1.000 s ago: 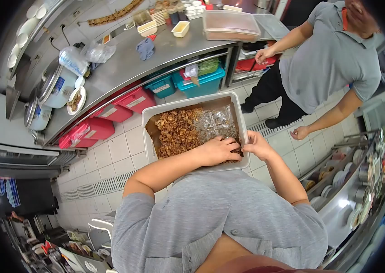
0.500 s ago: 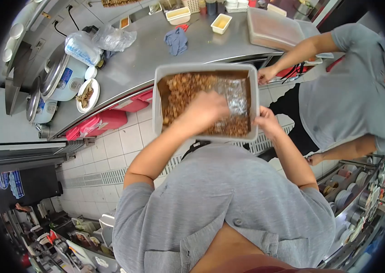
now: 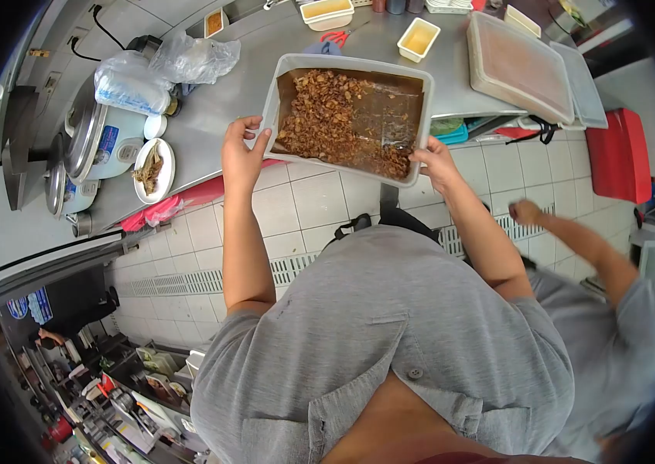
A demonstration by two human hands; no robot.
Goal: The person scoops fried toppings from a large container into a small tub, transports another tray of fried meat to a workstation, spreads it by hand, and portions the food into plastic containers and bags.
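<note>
Box (image 3: 427,100) lies long axis approx. L–R; R hand (image 3: 434,162) pinching its near R corner, L hand (image 3: 242,155) at L end, thumb & fingers spread.

Forearms (image 3: 246,240) angled forward, left hand (image 3: 244,147) with thumb parted from fingers, right hand (image 3: 437,161) gripping

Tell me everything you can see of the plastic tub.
The pale tub is rectangular, open-topped, seemingly translucent, brown inside. Brown flaky pieces heap its left, sparser on the right. Slightly turned, it overlaps the counter in view; whether it rests there is unclear. The right hand grips its near right corner; the left hand is at its left side.
</note>
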